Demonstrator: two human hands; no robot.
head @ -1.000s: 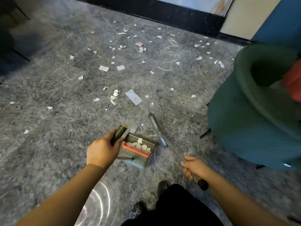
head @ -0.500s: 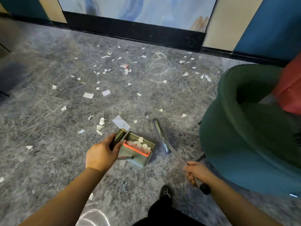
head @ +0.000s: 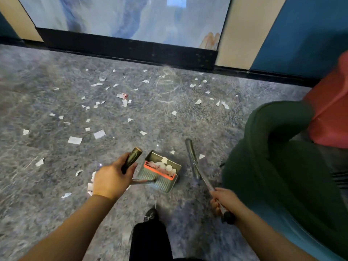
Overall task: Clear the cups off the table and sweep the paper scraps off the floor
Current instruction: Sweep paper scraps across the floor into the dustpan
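My left hand (head: 111,178) grips the dark handle of a grey dustpan (head: 160,171) that sits on the floor with an orange comb strip and several white scraps inside. My right hand (head: 223,201) is closed on the metal handle of a broom (head: 197,169), whose head rests on the floor just right of the dustpan. White paper scraps (head: 75,140) lie scattered over the grey speckled floor ahead and to the left, some close beside my left hand. No cups or table are in view.
A dark green armchair (head: 263,147) stands close on the right, with a red cushion (head: 329,110) on it. A black baseboard (head: 131,49) and wall panel run along the far side. My dark trouser leg and shoe (head: 150,216) are below the dustpan.
The view has tilted up and shifted forward, so the wall and chair loom larger. Dustpan and broom stay side by side in my hands; the large scrap formerly ahead of the pan is now hidden.
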